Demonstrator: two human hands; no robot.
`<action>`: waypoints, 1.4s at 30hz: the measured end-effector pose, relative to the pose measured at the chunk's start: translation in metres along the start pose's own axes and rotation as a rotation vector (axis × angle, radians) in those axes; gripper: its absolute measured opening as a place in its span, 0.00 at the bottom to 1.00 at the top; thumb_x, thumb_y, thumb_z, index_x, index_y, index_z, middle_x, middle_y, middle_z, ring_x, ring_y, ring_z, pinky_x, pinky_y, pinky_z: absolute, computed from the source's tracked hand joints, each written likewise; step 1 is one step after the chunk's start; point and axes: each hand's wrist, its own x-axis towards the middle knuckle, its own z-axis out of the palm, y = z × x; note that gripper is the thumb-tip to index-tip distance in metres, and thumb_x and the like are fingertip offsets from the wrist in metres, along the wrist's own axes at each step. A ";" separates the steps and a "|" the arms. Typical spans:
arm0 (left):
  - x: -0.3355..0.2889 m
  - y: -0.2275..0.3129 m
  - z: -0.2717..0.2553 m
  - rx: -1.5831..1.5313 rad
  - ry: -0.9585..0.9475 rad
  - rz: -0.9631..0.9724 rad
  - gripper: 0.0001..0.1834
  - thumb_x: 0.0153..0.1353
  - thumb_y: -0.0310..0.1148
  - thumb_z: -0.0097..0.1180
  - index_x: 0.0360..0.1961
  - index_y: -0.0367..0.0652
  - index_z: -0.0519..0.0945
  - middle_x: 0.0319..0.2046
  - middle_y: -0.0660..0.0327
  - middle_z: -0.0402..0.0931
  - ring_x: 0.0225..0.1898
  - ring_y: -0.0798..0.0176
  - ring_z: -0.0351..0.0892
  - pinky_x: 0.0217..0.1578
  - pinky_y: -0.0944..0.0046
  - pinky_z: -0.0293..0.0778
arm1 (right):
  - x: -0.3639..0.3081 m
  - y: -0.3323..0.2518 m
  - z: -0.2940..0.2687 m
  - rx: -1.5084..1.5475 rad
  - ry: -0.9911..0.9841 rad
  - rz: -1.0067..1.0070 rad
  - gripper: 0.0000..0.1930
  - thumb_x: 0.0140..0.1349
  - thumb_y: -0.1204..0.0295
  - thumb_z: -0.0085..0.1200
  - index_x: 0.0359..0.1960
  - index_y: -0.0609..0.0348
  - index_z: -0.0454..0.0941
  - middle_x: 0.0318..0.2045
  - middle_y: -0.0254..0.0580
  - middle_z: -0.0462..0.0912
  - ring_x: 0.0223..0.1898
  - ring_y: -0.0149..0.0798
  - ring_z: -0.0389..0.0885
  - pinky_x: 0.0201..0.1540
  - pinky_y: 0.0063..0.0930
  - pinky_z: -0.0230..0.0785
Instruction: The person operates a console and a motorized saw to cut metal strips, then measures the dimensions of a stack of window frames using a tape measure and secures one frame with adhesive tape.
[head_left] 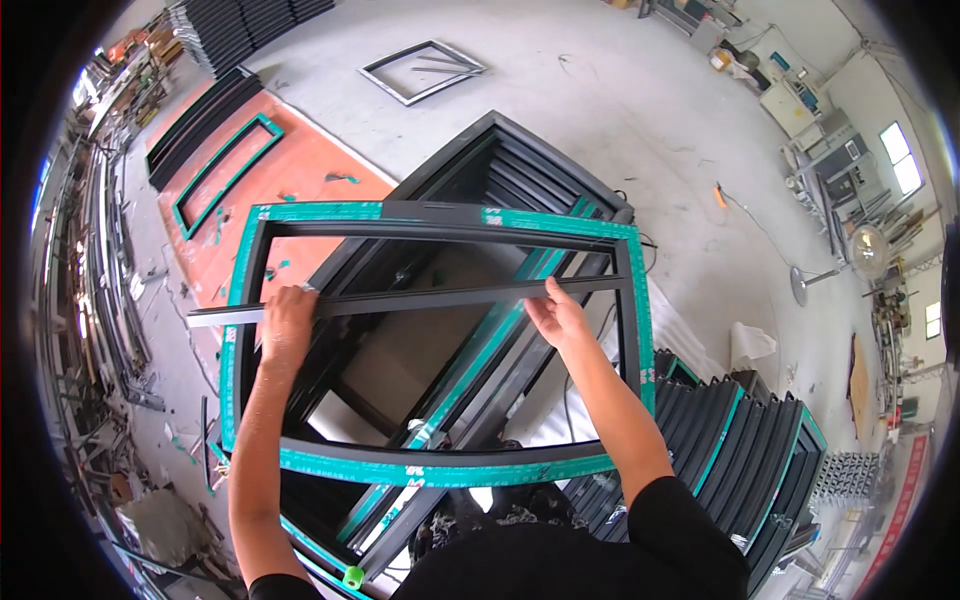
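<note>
A long dark grey frame strip (pixel 420 299) lies slantwise across a rectangular black window frame partly covered in green tape (pixel 420 471). Near the strip's left end, my left hand (pixel 288 320) is closed over it, fingers wrapped on top. My right hand (pixel 556 316) grips the same strip nearer its right end, with the thumb on its upper edge and the fingers below. The strip's left end sticks out past the frame's left side. Its right end reaches the frame's right side. Beneath the taped frame sits a stack of larger black frames (pixel 520 140).
Orange sheeting (pixel 330 150) with a green-taped frame (pixel 190 222) covers the floor at far left. A pale frame (pixel 408 98) lies farther back. Stacked black frames (pixel 720 440) stand at my right; a fan (pixel 868 250) is beyond. A roll of green tape (pixel 353 577) is near me.
</note>
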 end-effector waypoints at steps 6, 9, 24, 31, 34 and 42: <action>0.059 -0.002 0.071 -0.143 0.217 0.037 0.16 0.50 0.21 0.56 0.43 0.42 0.80 0.40 0.56 0.75 0.48 0.49 0.75 0.51 0.51 0.72 | 0.108 -0.023 0.007 -0.054 0.075 -0.013 0.13 0.70 0.64 0.55 0.47 0.60 0.75 0.46 0.46 0.81 0.50 0.44 0.82 0.57 0.41 0.78; 0.092 0.003 0.099 -0.133 0.171 -0.023 0.21 0.52 0.20 0.54 0.49 0.42 0.79 0.43 0.55 0.76 0.49 0.48 0.75 0.53 0.51 0.71 | 0.130 -0.034 0.009 -0.052 0.027 -0.011 0.12 0.71 0.64 0.53 0.48 0.59 0.75 0.46 0.46 0.81 0.50 0.45 0.81 0.57 0.41 0.78; 0.159 -0.002 0.201 -0.048 0.168 -0.126 0.37 0.56 0.22 0.53 0.69 0.56 0.66 0.73 0.47 0.49 0.74 0.43 0.53 0.65 0.48 0.67 | 0.189 -0.034 -0.026 0.083 -0.036 -0.028 0.16 0.70 0.64 0.55 0.52 0.62 0.75 0.45 0.44 0.83 0.49 0.42 0.82 0.56 0.39 0.79; 0.175 -0.002 0.179 0.048 0.116 0.006 0.44 0.54 0.47 0.63 0.69 0.39 0.63 0.70 0.46 0.59 0.72 0.45 0.56 0.71 0.44 0.54 | 0.177 -0.037 -0.020 0.018 0.011 -0.095 0.20 0.67 0.63 0.59 0.51 0.68 0.74 0.46 0.48 0.83 0.49 0.40 0.83 0.55 0.32 0.80; 0.183 -0.006 0.170 0.016 0.163 0.093 0.55 0.49 0.66 0.60 0.67 0.35 0.63 0.67 0.46 0.62 0.71 0.44 0.58 0.72 0.43 0.51 | 0.177 -0.034 -0.017 -0.001 0.059 -0.119 0.22 0.64 0.62 0.62 0.51 0.67 0.74 0.45 0.47 0.84 0.48 0.40 0.84 0.54 0.29 0.81; 0.202 -0.029 0.178 -0.075 0.272 0.283 0.53 0.38 0.67 0.64 0.56 0.34 0.72 0.50 0.50 0.71 0.54 0.44 0.71 0.61 0.46 0.66 | 0.183 -0.032 -0.014 -0.028 0.130 -0.103 0.18 0.63 0.56 0.62 0.45 0.58 0.80 0.37 0.36 0.86 0.37 0.31 0.84 0.37 0.18 0.79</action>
